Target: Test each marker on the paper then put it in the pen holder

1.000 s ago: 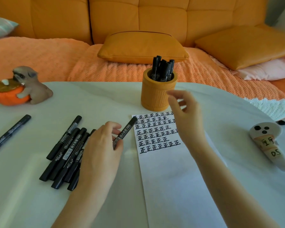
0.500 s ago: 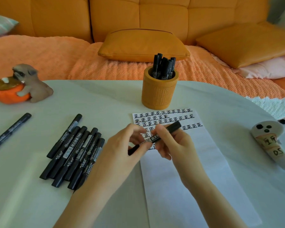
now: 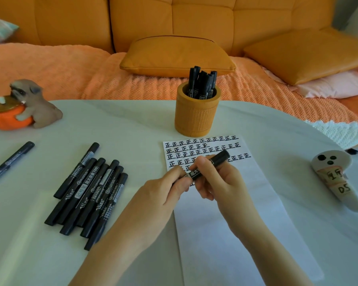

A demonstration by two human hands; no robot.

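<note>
A black marker [image 3: 210, 165] lies slanted between both hands, just above the paper [image 3: 225, 203]. My left hand [image 3: 161, 193] pinches its lower end, and my right hand [image 3: 217, 178] grips its barrel near the middle. The paper carries several rows of black written characters at its top, partly hidden by my hands. An orange pen holder [image 3: 196, 114] stands beyond the paper with several black markers in it. A pile of several black markers [image 3: 89, 193] lies on the white table to the left of my left hand.
One lone black marker [image 3: 8, 162] lies at the far left. A dog figurine on an orange bowl [image 3: 19, 106] sits at the back left. A white ghost-shaped object [image 3: 335, 178] lies at the right. Behind the table [image 3: 122, 124] is an orange sofa with cushions.
My left hand lifted a marker from the pile and brought it over the paper. My right hand came back from the holder and took hold of the same marker.
</note>
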